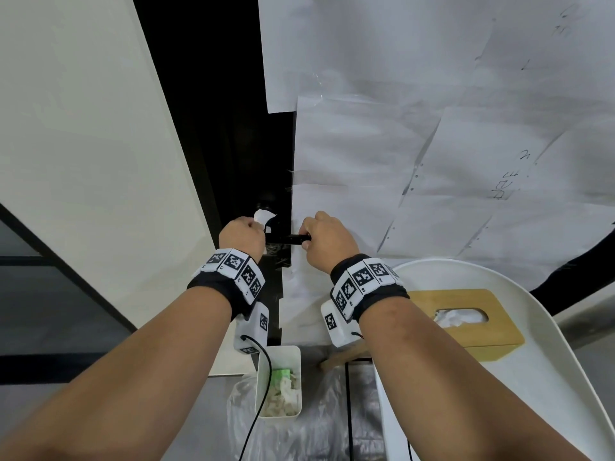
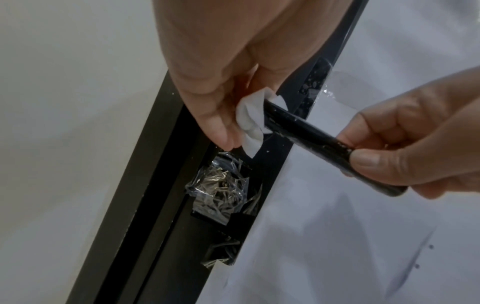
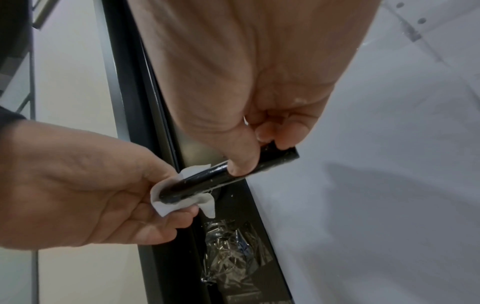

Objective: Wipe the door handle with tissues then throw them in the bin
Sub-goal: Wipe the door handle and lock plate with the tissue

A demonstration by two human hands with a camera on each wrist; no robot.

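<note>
A black lever door handle juts from the dark door edge. My left hand wraps a white tissue around the handle's base end and grips it there. My right hand holds the handle's free end, thumb under it and fingers curled over. The handle's surface shows pale specks. A small white bin with crumpled tissues inside stands on the floor below my wrists.
A wooden tissue box sits on a white round table at the right. White paper sheets cover the door. Crumpled clear tape sticks to the door edge under the handle. A white wall is at the left.
</note>
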